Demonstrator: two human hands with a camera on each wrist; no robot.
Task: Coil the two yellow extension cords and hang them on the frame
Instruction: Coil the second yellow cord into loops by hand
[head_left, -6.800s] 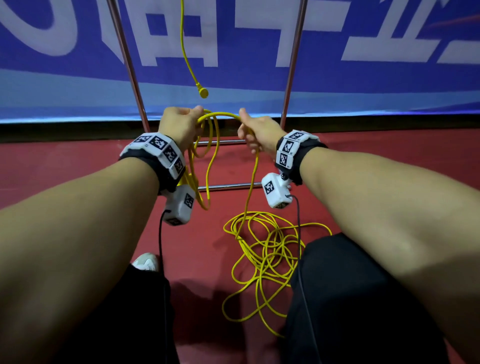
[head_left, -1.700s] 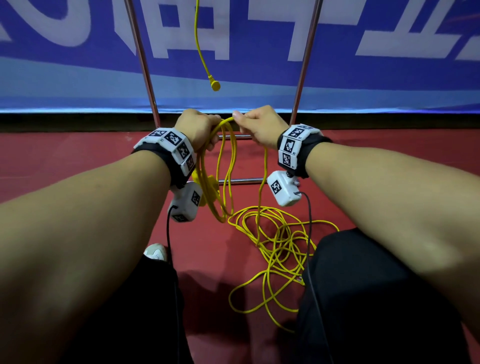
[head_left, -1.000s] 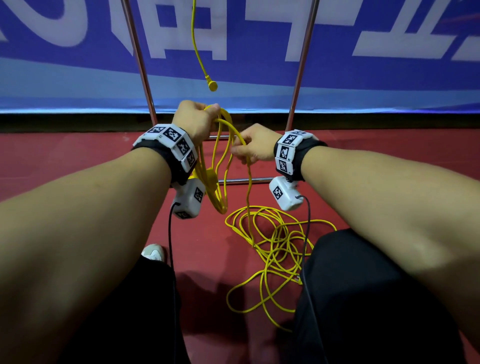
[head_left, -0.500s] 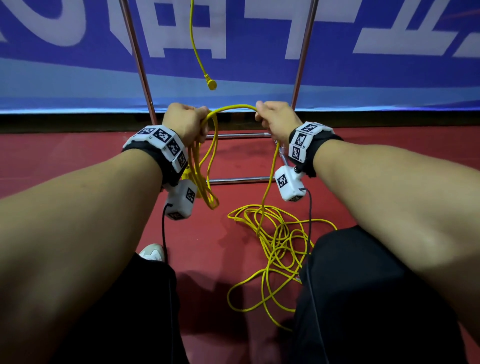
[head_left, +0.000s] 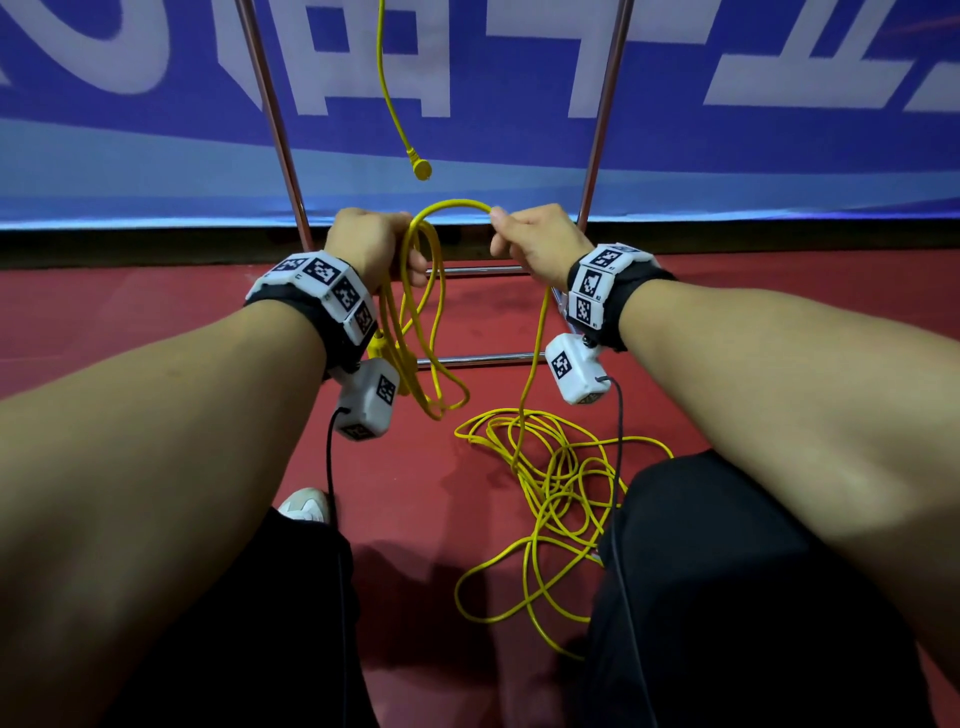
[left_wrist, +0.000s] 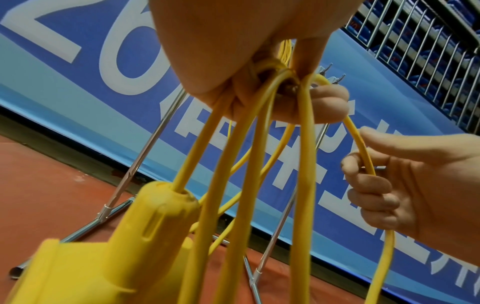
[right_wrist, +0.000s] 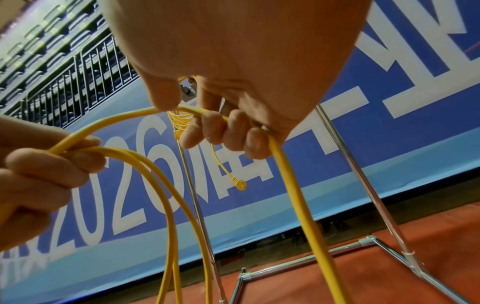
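Comparing with half a second back, my right hand (head_left: 535, 241) has come in closer to my left hand (head_left: 371, 244), and the arch of cord between them is tighter and shorter; the pile on the floor looks unchanged.

My left hand is clenched around the gathered loops of the yellow extension cord (head_left: 421, 322), knuckles up, at about the height of the frame's (head_left: 597, 156) lower crossbars. The loops hang down from my fist, and in the left wrist view the cord's chunky yellow socket end (left_wrist: 103, 246) dangles among them, just below my palm. My right hand is curled round a single strand of the same cord, thumb on top, fingers (right_wrist: 215, 131) wrapped underneath; from there the strand drops straight to the floor.

No containers here. The uncoiled rest of the cord (head_left: 550, 478) lies in a loose tangle on the red floor (head_left: 156, 322) between my knees and the frame's feet. The other yellow cord (head_left: 387, 78) hangs from higher up on the frame, its plug (head_left: 422, 169) dangling free above my hands, in front of the blue banner (head_left: 779, 145).
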